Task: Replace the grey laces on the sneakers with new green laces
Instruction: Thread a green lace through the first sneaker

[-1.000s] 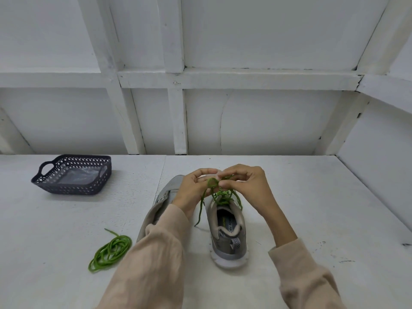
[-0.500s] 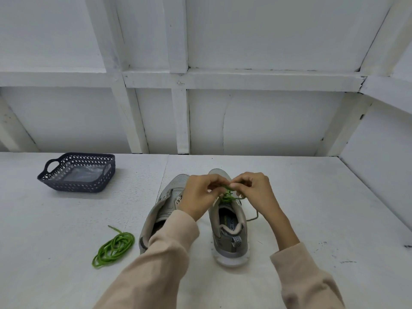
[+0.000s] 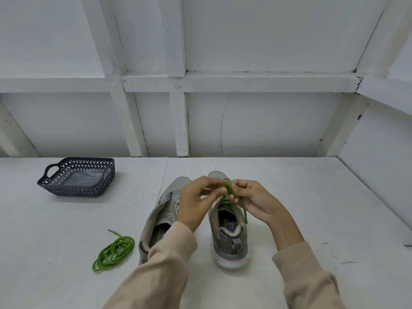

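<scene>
Two grey sneakers stand side by side on the white table, toes pointing away from me. The right sneaker (image 3: 229,233) carries a green lace (image 3: 234,195) threaded through its eyelets. My left hand (image 3: 196,201) and my right hand (image 3: 256,199) meet above its tongue, and each pinches a strand of that lace. One loose end hangs down over the shoe's right side. The left sneaker (image 3: 165,210) has no lace that I can see, and my left forearm hides its heel. A second green lace (image 3: 114,253) lies coiled on the table to the left of the shoes.
A dark perforated basket (image 3: 77,177) with handles sits at the back left with a clear plastic bag in it. White panelled walls close the table off at the back and on the right.
My hands have shifted slightly on the green lace above the right sneaker. A loose end now hangs over its right side. The camera has tilted a little.
</scene>
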{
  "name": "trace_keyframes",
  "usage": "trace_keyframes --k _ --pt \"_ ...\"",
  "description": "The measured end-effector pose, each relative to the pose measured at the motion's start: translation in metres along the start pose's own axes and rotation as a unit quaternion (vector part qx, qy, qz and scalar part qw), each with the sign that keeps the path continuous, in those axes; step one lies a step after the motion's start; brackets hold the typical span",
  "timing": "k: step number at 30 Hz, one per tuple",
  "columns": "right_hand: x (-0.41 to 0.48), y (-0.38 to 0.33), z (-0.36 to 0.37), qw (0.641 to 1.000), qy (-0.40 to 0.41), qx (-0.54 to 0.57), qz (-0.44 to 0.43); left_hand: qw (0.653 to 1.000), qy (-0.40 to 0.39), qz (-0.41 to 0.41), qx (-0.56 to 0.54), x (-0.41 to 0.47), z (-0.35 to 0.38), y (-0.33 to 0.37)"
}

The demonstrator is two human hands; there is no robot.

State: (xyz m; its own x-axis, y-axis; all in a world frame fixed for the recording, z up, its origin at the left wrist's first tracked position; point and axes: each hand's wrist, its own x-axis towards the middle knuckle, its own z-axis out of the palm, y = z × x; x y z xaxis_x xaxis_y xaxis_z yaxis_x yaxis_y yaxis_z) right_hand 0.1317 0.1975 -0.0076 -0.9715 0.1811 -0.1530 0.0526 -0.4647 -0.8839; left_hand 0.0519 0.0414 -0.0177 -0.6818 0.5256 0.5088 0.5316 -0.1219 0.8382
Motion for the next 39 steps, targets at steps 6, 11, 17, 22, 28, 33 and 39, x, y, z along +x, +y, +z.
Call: trace_keyframes --k 6,11,17,22,28,33,39 --pt "-0.006 -0.002 -0.005 0.990 0.096 -0.090 -0.051 0.993 0.012 -0.111 0.032 0.008 -0.014 0.004" --pt "-0.023 -0.004 -0.046 0.956 0.241 -0.154 -0.068 0.963 0.024 -0.187 0.193 0.008 -0.059 -0.019" --pt "-0.034 0.007 -0.069 0.947 0.277 -0.160 -0.024 0.940 0.013 -0.210 0.269 0.006 -0.064 -0.022" --pt "-0.032 0.006 -0.075 0.947 0.280 -0.153 -0.034 0.936 0.002 -0.219 0.276 0.007 -0.066 -0.028" --pt "-0.019 0.026 -0.070 0.927 0.294 -0.231 -0.020 0.901 -0.048 -0.220 0.370 0.009 -0.058 -0.024" --pt "-0.019 0.037 -0.050 0.891 0.239 -0.376 -0.087 0.929 -0.073 -0.096 0.349 0.005 -0.035 -0.011" --pt "-0.007 0.055 -0.008 0.910 0.132 -0.386 -0.082 0.957 -0.154 -0.171 0.176 -0.024 0.027 -0.028"
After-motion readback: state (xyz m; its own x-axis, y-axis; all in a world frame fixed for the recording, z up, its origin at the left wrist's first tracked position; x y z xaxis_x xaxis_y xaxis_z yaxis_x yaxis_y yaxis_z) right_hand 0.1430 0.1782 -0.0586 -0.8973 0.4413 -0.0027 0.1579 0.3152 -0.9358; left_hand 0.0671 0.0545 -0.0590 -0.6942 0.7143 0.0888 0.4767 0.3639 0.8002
